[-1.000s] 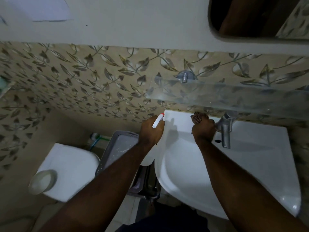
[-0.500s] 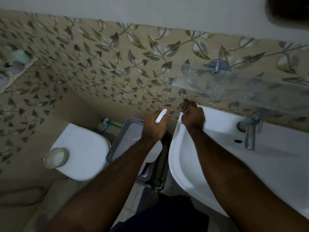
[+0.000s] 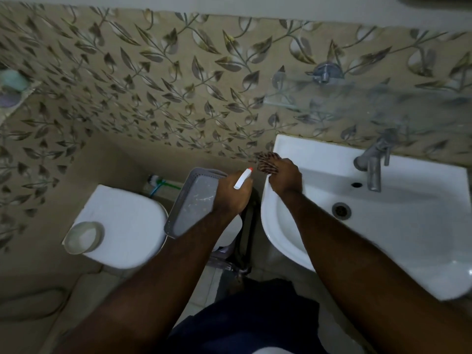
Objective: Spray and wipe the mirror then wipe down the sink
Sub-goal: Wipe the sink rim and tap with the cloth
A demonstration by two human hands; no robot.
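Wall (image 3: 158,80): beige tile with a grey-brown leaf-and-vine pattern, filling the upper half of the frame; a plain pale band runs along the top edge.
Sink (image 3: 413,226): white ceramic basin, right side of the frame, fixed against the tiled wall; round metal drain (image 3: 341,211) in the bowl.
Toilet (image 3: 125,226): white, lid closed, lower left of centre; a round pale object (image 3: 84,237), identity unclear, sits at its near left corner.
Glass shelf (image 3: 357,98): clear, mounted on the wall above the sink, upper right, with a metal bracket (image 3: 323,72).
Grey basket (image 3: 194,203): perforated plastic, tilted, between toilet and sink, partly behind the left forearm.
Tap (image 3: 373,162): grey metal, at the back of the sink, right of centre.
Floor: pale tile, dim, visible at the lower edge between the forearms.
Left hand (image 3: 233,195): closed around a spray bottle (image 3: 242,178), of which the white nozzle with a red tip shows, pointing up and right; held over the gap beside the sink's left rim, not touching the sink.
Right hand (image 3: 284,176): closed on a dark patterned cloth (image 3: 267,162), pressed at the sink's rear left corner, with the cloth bunched ahead of the fingers near the wall.
Mirror: only a dark sliver at the top right corner, detail unreadable.
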